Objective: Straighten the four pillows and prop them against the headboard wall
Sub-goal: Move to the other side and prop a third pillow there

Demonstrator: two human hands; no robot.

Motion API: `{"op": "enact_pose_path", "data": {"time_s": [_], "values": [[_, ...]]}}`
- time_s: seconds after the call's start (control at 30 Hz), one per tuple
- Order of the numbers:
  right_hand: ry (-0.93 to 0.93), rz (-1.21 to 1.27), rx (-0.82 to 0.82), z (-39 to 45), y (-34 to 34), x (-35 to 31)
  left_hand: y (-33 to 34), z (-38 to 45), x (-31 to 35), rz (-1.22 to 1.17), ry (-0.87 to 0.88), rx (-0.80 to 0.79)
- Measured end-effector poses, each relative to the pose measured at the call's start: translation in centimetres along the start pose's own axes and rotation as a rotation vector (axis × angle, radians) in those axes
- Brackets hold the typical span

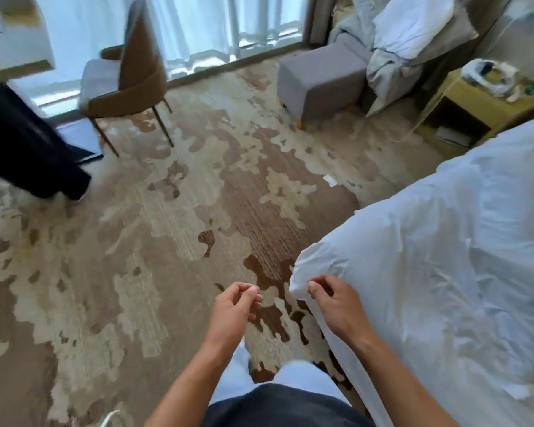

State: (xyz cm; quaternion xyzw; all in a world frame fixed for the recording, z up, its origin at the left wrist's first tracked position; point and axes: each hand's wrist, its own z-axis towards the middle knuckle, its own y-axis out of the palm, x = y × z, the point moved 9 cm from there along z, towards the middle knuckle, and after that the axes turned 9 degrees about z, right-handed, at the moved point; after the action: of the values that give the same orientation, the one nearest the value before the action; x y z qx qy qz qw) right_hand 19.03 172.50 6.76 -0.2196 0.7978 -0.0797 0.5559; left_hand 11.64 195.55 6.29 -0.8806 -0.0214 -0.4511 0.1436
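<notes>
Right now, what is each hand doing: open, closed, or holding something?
Left hand: fingers curled, thumb against fingertips, holding nothing visible.
Right hand: pinching the corner of the white bedding.

We see a white duvet point(444, 257) of thin, matt cloth, crumpled into fine creases, with our right hand point(336, 306) pinching its corner. The carpet point(167, 241) looks like short, matt pile woven in beige and brown patches, a little ribbed in the darker parts. The chair point(127, 75) has a smooth brown shell that looks like leather or vinyl, a grey cloth seat and thin metal-looking legs. The footstool point(321, 78) is covered in matt grey fabric. Sheer white curtains point(216, 29) hang in soft folds. The bedside table point(475, 112) shows a yellowish, faintly glossy finish. Our trousers point(235, 374) look like plain white cloth.
</notes>
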Motion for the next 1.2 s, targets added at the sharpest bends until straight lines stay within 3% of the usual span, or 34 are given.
{"op": "enact_pose_path", "data": {"time_s": [0.23, 0.4, 0.57, 0.83, 1.03, 1.2], "values": [[0.209, 0.08, 0.334, 9.2, -7.3, -0.4, 8.2, 15.6, 16.9, 0.159, 0.14, -0.346], [0.282, 0.158, 0.507, 17.7, -12.1, 1.2, 15.7, 26.0, 26.3, 0.265, 0.244, -0.505], [0.291, 0.195, 0.55, 29.1, -17.2, 0.0, 20.6, 35.9, 33.5, 0.402, 0.273, -0.547], [0.23, 0.253, 0.65, 46.0, -30.8, -6.2, 29.1, 49.5, 42.6, 0.48, 0.181, -0.603], [0.249, 0.282, 0.814, 55.8, -42.2, -6.7, 42.0, 58.4, 50.1, 0.581, 0.238, -0.738], [0.408, 0.355, 0.978, 58.1, -48.8, -4.9, 55.3, 61.9, 57.0, 0.742, 0.333, -0.948]]}}
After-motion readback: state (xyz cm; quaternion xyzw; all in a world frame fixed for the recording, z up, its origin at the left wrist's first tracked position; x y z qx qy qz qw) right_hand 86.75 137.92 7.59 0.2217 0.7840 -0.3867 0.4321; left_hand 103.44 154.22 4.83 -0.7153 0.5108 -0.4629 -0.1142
